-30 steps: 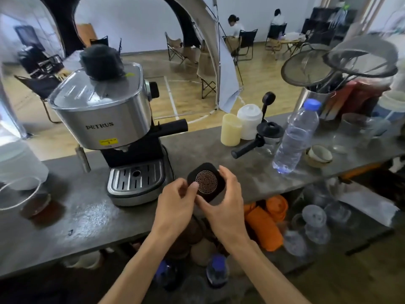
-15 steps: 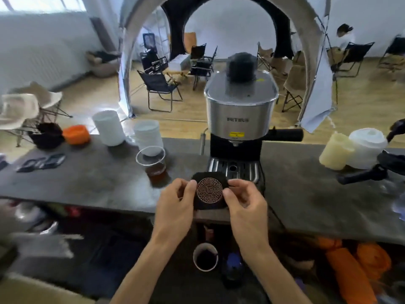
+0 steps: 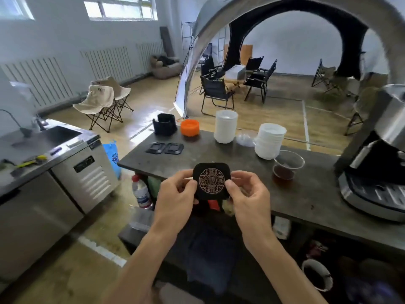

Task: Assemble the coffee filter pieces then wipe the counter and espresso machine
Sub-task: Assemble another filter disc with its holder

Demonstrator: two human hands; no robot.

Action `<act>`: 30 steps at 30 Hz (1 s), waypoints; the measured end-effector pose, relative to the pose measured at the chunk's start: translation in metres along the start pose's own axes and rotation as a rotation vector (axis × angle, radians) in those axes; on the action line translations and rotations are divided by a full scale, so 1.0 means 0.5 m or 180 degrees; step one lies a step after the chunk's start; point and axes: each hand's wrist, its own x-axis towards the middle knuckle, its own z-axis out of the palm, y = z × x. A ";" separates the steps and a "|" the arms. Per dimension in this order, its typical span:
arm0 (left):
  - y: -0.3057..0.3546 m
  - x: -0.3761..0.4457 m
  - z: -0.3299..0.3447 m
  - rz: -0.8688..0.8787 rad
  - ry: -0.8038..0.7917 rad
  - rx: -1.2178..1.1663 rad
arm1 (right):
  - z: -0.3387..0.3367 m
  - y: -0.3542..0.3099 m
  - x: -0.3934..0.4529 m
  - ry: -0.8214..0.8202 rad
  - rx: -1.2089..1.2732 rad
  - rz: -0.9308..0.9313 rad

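1. The filter piece (image 3: 212, 181) is held above the near edge of the counter (image 3: 306, 194), between the left hand (image 3: 175, 200) and right hand (image 3: 247, 198).
2. The espresso machine (image 3: 377, 172) stands on the counter at far right.
3. A cup (image 3: 287, 165) sits left of the machine, just before one stack of cups (image 3: 270, 140).
4. A second stack (image 3: 225, 126) stands further left.
5. Left of it are a tub (image 3: 189, 127) and a holder (image 3: 164, 124).
6. Two trays (image 3: 165, 148) lie side by side before the holder.
7. A sink unit (image 3: 54, 154) stands left of the counter.
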 end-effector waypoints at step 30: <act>-0.086 0.579 -0.288 0.0399 0.0205 0.0802 | 0.505 0.071 0.360 0.0280 -0.1030 -0.0180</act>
